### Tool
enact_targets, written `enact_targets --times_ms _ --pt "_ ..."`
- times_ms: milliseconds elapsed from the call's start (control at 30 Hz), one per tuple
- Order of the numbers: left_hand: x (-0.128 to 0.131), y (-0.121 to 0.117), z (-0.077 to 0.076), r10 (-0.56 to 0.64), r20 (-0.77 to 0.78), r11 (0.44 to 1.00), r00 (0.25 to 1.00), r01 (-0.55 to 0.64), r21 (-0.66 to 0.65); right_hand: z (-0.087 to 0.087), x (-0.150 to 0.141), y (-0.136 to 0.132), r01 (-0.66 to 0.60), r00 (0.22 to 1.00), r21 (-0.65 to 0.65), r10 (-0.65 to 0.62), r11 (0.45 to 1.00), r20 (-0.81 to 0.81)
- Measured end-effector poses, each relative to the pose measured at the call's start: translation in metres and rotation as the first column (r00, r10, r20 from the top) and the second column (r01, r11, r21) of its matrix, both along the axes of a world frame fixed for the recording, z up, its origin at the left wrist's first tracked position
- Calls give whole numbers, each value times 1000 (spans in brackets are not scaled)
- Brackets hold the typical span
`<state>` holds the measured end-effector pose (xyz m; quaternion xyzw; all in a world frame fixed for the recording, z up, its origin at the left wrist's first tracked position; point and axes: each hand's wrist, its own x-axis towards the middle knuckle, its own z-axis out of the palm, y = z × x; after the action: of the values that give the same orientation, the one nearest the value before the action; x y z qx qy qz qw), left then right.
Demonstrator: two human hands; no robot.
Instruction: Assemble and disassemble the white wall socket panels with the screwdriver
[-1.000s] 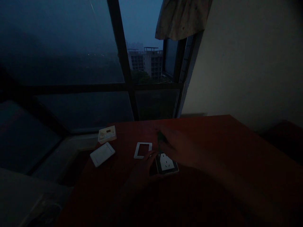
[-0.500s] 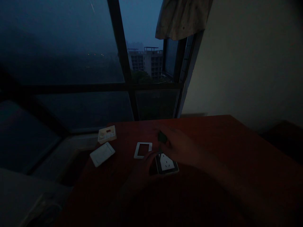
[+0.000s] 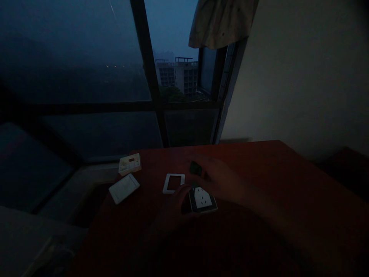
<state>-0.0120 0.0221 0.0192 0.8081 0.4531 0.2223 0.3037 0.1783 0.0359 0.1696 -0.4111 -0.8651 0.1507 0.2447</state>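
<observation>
A wall socket (image 3: 203, 197) with a white face and a dark surround lies on the red-brown table (image 3: 253, 161). My left hand (image 3: 174, 209) grips it at its left side, fingers at the far edge and thumb at the near edge. My right hand (image 3: 216, 177) is closed round the green handle of a screwdriver (image 3: 195, 168) above the socket's far left corner. The tool's tip is hidden by my fingers and the dark. Just left of the socket lies a white rectangular frame (image 3: 166, 185), flat on the table.
At the table's left edge are a white back box (image 3: 129, 163) and a pale flat panel (image 3: 124, 188). Behind the table stands a dark-framed window (image 3: 115, 107), with a cloth curtain (image 3: 221, 25) hanging at its upper right. A plain wall (image 3: 300, 84) rises on the right.
My right hand has turned and shifted slightly round the screwdriver handle, and the shaft shows less now. My left hand and the socket stay nearly in place.
</observation>
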Motion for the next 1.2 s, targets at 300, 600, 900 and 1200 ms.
enact_targets --times_ms 300,600,900,1200 --pt "-1 0 0 -3 3 1000 1000 3 19 3 -8 -3 144 982 26 -146 989 119" --pt "0 -2 2 4 -1 1000 1000 -4 -7 4 -1 1 215 963 79 -225 974 152" --pt "-1 -1 -2 7 -7 1000 1000 -7 17 11 -3 -5 106 987 21 -108 994 119" --pt "3 -4 -8 46 -13 999 999 -45 21 10 1 -3 61 992 17 -62 998 113"
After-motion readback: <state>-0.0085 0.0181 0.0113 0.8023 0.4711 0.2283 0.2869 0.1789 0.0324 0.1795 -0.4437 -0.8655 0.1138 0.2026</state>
